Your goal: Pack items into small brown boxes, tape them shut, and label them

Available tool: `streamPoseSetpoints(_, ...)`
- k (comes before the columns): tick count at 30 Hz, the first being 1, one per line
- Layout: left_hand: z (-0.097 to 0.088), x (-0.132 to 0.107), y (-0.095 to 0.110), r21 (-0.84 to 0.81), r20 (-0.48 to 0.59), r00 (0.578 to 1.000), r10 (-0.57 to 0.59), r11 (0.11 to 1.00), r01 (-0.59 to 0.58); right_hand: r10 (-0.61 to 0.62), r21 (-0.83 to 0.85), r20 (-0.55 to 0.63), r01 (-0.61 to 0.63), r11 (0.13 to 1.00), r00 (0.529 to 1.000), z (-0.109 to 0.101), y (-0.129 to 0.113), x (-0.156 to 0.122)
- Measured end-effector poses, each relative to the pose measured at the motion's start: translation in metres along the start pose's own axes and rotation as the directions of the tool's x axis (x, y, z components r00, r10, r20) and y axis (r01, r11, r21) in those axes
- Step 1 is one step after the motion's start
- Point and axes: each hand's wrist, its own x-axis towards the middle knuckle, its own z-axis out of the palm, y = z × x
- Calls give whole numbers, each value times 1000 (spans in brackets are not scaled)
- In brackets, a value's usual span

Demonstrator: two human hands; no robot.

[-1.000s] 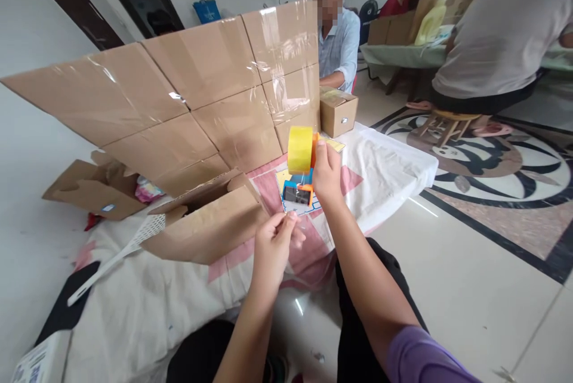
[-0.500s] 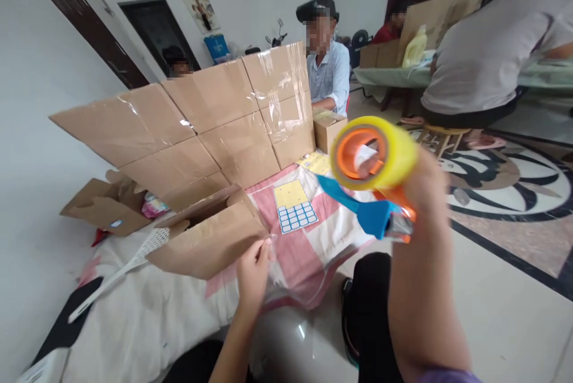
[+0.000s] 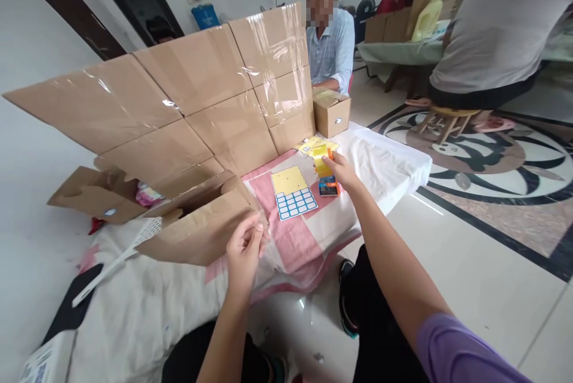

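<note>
My left hand [image 3: 244, 243] is closed in a pinch on a piece of clear tape [image 3: 265, 225], only faintly visible at the fingertips. It is beside the near corner of an open cardboard box [image 3: 210, 225]. With my arm stretched out over the bed-like covered surface, my right hand [image 3: 341, 169] is closed around a tape dispenser [image 3: 321, 162] with a yellow roll and orange and blue parts. The dispenser is low at the cloth, but whether it rests on it I cannot tell. Just left of it lies a sheet of blue-edged labels [image 3: 296, 204] with a yellow upper part.
A tall cardboard partition [image 3: 192, 82] stands behind the open box. A white fly swatter [image 3: 120, 258] and another open box [image 3: 96, 195] lie at left. A small closed box [image 3: 332, 113] is at the far end, near a seated person [image 3: 333, 43]. Another person [image 3: 487, 31] sits on a stool.
My right hand has brought the tape dispenser from up close down and away to the cloth beside the label sheet. My left hand stays by the box corner, still pinching. The view has shifted slightly.
</note>
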Motion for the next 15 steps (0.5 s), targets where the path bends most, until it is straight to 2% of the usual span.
streamPoseSetpoints(2, -3, -2, 6, 5, 25, 1000, -6, 1000, 5, 63, -153, -48, -70, 986, 997, -6, 0, 3)
streamPoseSetpoints(3, -4, -4, 10, -1, 33, 999, 1, 1000, -1, 54, -254, -135, -87, 963, 989, -7, -2, 2)
streamPoseSetpoints(5, -7, -7, 15, -23, 21, 999, 24, 999, -24, -127, -447, -337, -40, 893, 933, -4, -12, -8)
streamPoseSetpoints(6, -9, -9, 18, -27, 0, 999, 34, 999, -34, -256, -520, -371, 29, 854, 892, 2, -18, -18)
streamPoseSetpoints(7, -10, -10, 20, -21, -22, 999, 40, 999, -40, -364, -555, -332, 132, 821, 870, 10, -24, -31)
streamPoseSetpoints(8, -12, -11, 22, -8, -44, 998, 44, 999, -44, -435, -540, -220, 263, 800, 873, 22, -30, -45)
streamPoseSetpoints(9, -13, -12, 23, 6, -62, 997, 48, 999, -48, -457, -462, -47, 386, 798, 888, 36, -36, -62)
streamPoseSetpoints(10, -15, -12, 24, 20, -70, 996, 59, 998, -58, -435, -333, 173, 468, 819, 884, 51, -41, -78)
streamPoseSetpoints(11, -16, -13, 24, 34, -68, 995, 79, 996, -76, -403, -209, 366, 497, 842, 839, 66, -46, -94)
streamPoseSetpoints(12, -17, -13, 24, 48, -58, 992, 108, 993, -105, -382, -117, 479, 490, 864, 790, 80, -50, -109)
streamPoseSetpoints(13, -18, -14, 24, 64, -44, 989, 141, 988, -138, -376, -46, 550, 477, 878, 745, 93, -55, -121)
streamPoseSetpoints(15, -19, -16, 24, 95, -24, 980, 200, 976, -197, -401, 27, 593, 481, 877, 698, 108, -67, -136)
